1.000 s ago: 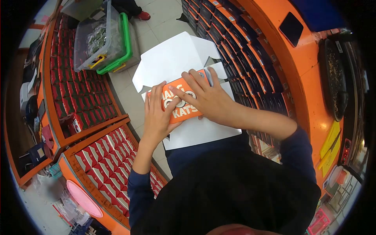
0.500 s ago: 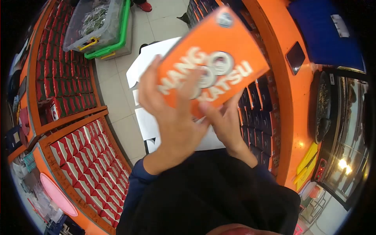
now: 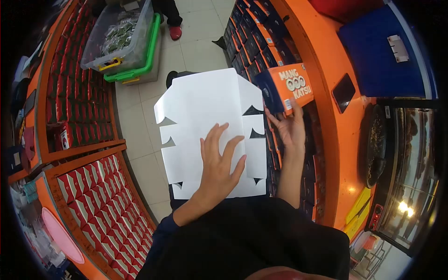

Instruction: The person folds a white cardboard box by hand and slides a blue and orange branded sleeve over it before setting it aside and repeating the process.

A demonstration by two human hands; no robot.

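Observation:
A flat white die-cut carton sheet [image 3: 205,102] with notched flaps lies before me over my lap. My left hand [image 3: 218,163] is open above it, fingers spread, fingertips close over the sheet's middle. Out to the right, my right hand [image 3: 290,128] has its fingers at the lower edge of a folded orange and dark blue box [image 3: 295,84] marked "MANG KATSU". The box is tilted in front of the right shelf, its orange printed face toward me.
Rows of dark blue and orange boxes [image 3: 254,35] fill the right shelf. Red-and-white boxes [image 3: 100,198] fill the left one. Clear and green-rimmed tubs [image 3: 151,51] stand ahead, near a person's red shoe [image 3: 175,32]. A phone [image 3: 344,92] lies on the orange counter.
The orange box has gone from both hands in front of me to the right shelf with my right hand. My left hand has let go and come down over the white sheet, now uncovered.

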